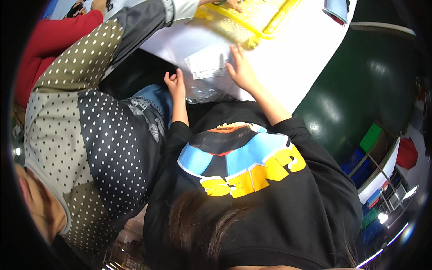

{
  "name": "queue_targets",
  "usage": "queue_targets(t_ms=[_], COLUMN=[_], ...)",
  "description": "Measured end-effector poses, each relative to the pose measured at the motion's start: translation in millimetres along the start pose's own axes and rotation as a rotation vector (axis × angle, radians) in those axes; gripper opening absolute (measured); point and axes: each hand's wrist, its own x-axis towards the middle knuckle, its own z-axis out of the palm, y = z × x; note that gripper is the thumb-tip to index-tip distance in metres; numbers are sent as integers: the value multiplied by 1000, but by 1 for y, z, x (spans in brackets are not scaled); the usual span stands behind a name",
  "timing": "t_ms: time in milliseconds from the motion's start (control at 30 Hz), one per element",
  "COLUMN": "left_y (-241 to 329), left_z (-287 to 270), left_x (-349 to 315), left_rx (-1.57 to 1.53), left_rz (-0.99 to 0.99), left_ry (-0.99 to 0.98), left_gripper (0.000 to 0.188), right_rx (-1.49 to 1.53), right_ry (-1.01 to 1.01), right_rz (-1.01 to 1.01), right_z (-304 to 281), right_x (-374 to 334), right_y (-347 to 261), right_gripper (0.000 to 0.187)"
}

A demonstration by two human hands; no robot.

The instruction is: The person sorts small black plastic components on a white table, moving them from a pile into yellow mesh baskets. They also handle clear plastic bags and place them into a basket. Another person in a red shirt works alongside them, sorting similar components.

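Observation:
My right hand (243,72) is on the white table, its fingers stretched out and apart and nothing in them. Just left of it lie a few white paper slips (204,62), overlapping. My left hand (177,85) is at the table's near edge, fingers apart and slightly bent, holding nothing that I can see. Between my two arms, a clear crinkled plastic bag (208,93) lies along the edge by my body. Beyond my right fingertips stands a yellow plastic basket (269,32); another yellow mesh piece (225,32) beside it is blurred.
To my left, a co-worker in a dotted top reaches across the table (310,58), a hand (234,5) at the yellow basket. A person in a red sleeve (63,38) is farther left. A blue item (336,11) lies at the far right edge, with dark green floor (355,85) beyond.

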Motion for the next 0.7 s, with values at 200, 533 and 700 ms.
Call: queue_targets(t_ms=[200,533,700], left_y=[-1,-10,-6], left_z=[13,80,132], left_x=[7,23,37], left_rx=[46,85,154], left_rz=[-182,-309,-278], left_ry=[-231,-502,-499], left_gripper=[22,22,20], right_rx=[-346,-445,-344], right_ry=[531,318,147], right_rz=[330,1011,1056], right_z=[-82,-161,-184], right_x=[15,100,136], right_y=[76,228,248], right_gripper=[31,59,48])
